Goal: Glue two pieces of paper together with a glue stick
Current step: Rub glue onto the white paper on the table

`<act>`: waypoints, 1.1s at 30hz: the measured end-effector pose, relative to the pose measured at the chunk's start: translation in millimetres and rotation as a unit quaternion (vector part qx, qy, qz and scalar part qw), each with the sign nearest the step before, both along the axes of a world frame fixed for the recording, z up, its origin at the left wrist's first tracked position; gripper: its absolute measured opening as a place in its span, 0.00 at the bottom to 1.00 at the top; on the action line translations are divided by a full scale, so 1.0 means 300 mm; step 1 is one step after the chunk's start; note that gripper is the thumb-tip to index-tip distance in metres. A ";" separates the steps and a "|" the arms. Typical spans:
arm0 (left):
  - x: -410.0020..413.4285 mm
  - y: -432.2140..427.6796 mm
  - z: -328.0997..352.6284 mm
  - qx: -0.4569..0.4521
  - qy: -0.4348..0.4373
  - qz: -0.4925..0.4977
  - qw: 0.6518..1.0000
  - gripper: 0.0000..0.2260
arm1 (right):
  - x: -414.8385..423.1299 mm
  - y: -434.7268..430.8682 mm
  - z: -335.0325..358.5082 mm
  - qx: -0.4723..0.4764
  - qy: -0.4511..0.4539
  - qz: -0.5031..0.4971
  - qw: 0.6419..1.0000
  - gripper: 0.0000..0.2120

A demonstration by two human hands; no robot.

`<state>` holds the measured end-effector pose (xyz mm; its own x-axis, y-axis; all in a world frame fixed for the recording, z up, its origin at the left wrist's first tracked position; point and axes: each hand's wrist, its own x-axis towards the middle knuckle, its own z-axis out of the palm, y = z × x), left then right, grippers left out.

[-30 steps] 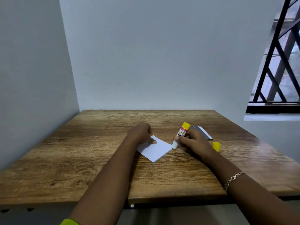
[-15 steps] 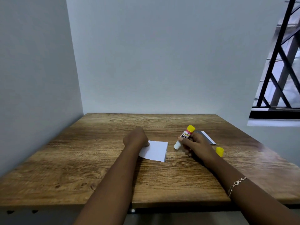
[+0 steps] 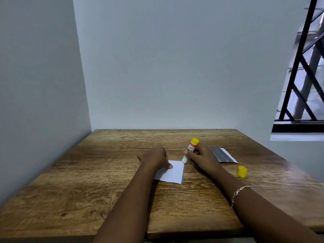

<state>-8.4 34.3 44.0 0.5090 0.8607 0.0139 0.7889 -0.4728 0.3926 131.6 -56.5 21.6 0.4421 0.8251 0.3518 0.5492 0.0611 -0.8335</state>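
Our left hand (image 3: pixel 154 157) pins the paper (image 3: pixel 173 174), fingers hidden; our right hand (image 3: pixel 201 159), fingers clamped on the glue stick (image 3: pixel 190 149), has brought its tip onto the paper's far right corner.

Left hand (image 3: pixel 153 156) thumb pressing down, right hand (image 3: pixel 203 158) fingers curled round glue stick (image 3: pixel 192 147)

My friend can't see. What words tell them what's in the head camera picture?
The right hand holds an uncapped glue stick tip-down by a white paper that the left hand presses onto a wooden table. A yellow cap and a grey-striped paper lie to the right.
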 end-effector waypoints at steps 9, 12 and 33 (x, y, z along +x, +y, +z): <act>0.002 0.004 -0.003 -0.004 0.009 0.000 1.000 0.14 | -0.010 0.015 -0.007 0.003 -0.045 -0.003 0.999 0.09; 0.001 0.005 -0.005 -0.006 0.004 0.001 1.000 0.14 | -0.013 0.016 -0.004 -0.003 -0.055 -0.001 0.998 0.07; -0.003 0.019 -0.006 -0.045 -0.027 -0.017 0.998 0.13 | -0.078 -0.067 0.009 0.000 -0.110 0.034 0.993 0.08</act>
